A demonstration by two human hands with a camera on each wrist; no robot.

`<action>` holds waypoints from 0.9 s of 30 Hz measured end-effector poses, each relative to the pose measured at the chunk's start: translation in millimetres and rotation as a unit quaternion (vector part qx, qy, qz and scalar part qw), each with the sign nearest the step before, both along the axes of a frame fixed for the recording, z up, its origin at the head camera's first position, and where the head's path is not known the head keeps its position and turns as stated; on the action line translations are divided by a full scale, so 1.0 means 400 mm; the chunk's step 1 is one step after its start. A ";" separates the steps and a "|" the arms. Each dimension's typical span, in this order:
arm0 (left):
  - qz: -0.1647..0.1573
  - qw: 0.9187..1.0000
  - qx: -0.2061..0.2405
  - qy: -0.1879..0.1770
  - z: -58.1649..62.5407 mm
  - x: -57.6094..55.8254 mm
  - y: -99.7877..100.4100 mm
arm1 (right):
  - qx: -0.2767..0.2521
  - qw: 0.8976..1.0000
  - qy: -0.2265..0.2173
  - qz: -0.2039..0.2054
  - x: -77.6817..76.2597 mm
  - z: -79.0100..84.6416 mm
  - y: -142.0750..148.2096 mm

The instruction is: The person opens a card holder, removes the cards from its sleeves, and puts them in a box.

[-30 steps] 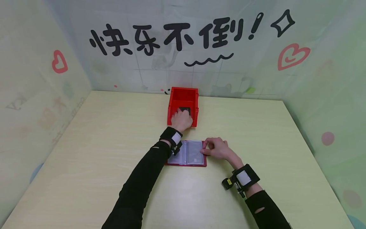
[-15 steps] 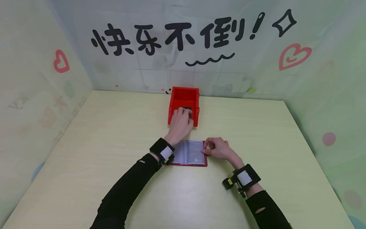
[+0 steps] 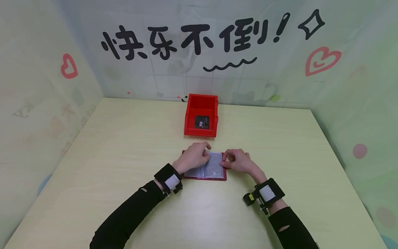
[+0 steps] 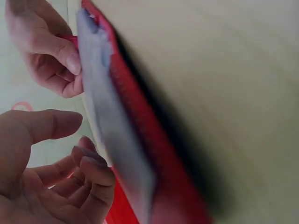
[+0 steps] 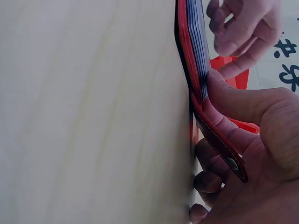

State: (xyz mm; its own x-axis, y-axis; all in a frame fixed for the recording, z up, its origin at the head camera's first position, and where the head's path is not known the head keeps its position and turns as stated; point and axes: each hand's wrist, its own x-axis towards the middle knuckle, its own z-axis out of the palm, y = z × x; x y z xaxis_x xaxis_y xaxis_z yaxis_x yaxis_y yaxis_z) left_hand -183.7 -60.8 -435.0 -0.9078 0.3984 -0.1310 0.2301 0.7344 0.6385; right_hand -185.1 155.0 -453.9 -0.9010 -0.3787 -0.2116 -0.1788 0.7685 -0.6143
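A red card holder [image 3: 225,175] lies open on the table, its clear plastic sleeves [image 3: 214,167] facing up. My right hand [image 3: 238,160] pinches its right edge between thumb and fingers, as the right wrist view shows. A strap with a metal snap [image 5: 232,163] sticks out beside the palm there. Above the left half of the holder hovers my left hand [image 3: 193,156], fingers loosely bent. The left wrist view shows a gap between its thumb [image 4: 60,123] and fingertips, with nothing held. Part of the holder is hidden under this hand.
A red bin [image 3: 200,132] stands behind the holder, close to the back wall. Inside it lies a black card [image 3: 202,122] marked "Vip". Printed walls [image 3: 351,103] border the table [image 3: 130,138] at the back and both sides.
My left hand has come back out of the bin, toward me, to over the card holder, uncovering the black card. My right hand has kept its grip on the holder's edge.
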 end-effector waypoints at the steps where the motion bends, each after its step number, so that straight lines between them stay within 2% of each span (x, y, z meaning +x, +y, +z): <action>1: -0.003 1.000 -0.006 0.001 -0.003 0.003 -0.001 | 0.000 1.000 0.000 0.000 0.000 0.000 0.001; 6: -0.014 1.000 -0.013 0.009 -0.021 0.003 -0.009 | 0.003 1.000 -0.002 -0.002 0.000 -0.001 0.002; 17: -0.046 0.998 0.028 -0.020 -0.041 -0.015 -0.036 | -0.004 1.000 0.000 0.010 0.000 0.000 0.008; 27: -0.053 0.996 0.062 -0.039 -0.049 -0.024 -0.053 | -0.008 0.999 -0.002 0.033 -0.004 0.002 0.015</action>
